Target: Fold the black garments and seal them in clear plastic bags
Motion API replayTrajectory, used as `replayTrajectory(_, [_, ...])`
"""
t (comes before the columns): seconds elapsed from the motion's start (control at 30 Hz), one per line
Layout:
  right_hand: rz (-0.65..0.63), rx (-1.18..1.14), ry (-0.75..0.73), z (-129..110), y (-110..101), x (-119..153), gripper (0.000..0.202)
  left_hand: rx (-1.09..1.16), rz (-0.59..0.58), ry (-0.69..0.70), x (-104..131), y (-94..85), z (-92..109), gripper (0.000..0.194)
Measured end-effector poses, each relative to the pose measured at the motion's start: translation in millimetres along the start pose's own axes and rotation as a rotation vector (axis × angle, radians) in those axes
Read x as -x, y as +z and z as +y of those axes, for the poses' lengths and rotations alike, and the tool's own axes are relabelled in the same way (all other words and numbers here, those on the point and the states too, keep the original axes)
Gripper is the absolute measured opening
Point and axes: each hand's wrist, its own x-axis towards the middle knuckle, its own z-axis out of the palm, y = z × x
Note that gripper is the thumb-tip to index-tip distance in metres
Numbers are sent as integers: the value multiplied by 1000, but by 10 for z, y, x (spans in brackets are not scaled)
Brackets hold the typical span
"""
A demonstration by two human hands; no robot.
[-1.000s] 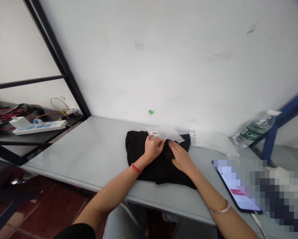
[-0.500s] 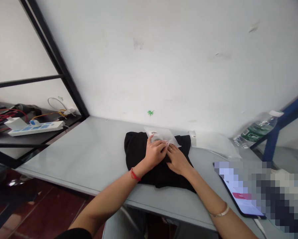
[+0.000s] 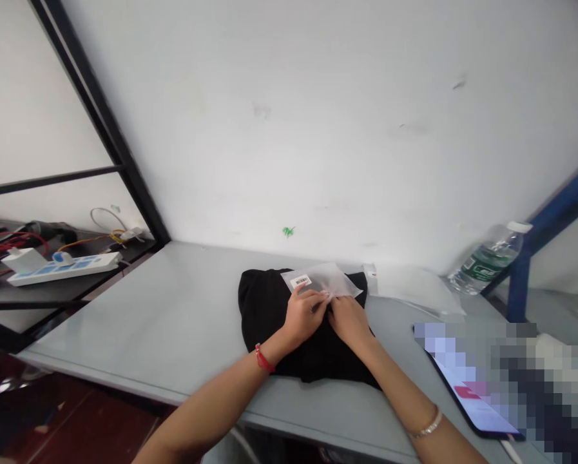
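A folded black garment [image 3: 264, 309] lies on the grey table [image 3: 182, 309] in front of me. Over its far part rests a translucent plastic bag [image 3: 334, 276] with a white barcode label [image 3: 300, 281]. My left hand [image 3: 304, 316] is closed, pinching the bag's near edge between thumb and fingers. Close beside it, my right hand [image 3: 351, 321] has its fingers curled at the same edge, partly inside or under the plastic; its fingertips are hidden. Both hands are above the garment.
Another translucent bag [image 3: 414, 287] lies against the wall to the right. A plastic water bottle [image 3: 489, 258] leans by a blue frame [image 3: 518, 283]. A phone [image 3: 472, 386] with a cable lies at the right. On the left shelf sits a power strip [image 3: 66, 267] among wires.
The bag's edge has been gathered and its label now shows more fully. My right fingers have curled in at the plastic. The camera view has shifted slightly.
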Motion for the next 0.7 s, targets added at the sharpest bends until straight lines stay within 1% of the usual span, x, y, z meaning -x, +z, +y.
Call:
replayTrajectory(0.07, [-5,-47,-7,36,2,-21,32,-21,-10,-6,5,7,-17,14])
replayTrajectory(0.1, [10,-83,-51,68,-4,-15,33,-31,-9,-26,2,2,-27,15])
replayTrajectory(0.2, [122,-179,-283,169,-25,73,41,-55,2,-120,-34,-43,-73,14])
replayTrajectory(0.27, [193,-204,-392,211,-14,153,46,-54,25,-180,-67,-83,-112,14])
replayTrajectory(0.33, [191,-199,-442,223,33,208,53,-37,53,-214,-91,-112,-148,14])
replayTrajectory(0.4, [154,-180,-472,207,107,228,65,-19,66,-209,-96,-121,-167,13])
replayTrajectory(0.47, [126,-160,-479,176,183,215,77,-5,50,-158,-84,-116,-162,14])
replayTrajectory(0.53, [118,-146,-446,143,242,172,80,9,27,-92,-61,-103,-132,17])
replayTrajectory(0.6, [105,-143,-391,127,280,95,76,30,11,-53,-37,-85,-85,19])
replayTrajectory(0.7, [88,-155,-270,146,306,-51,68,60,-5,-45,-7,-51,-15,18])
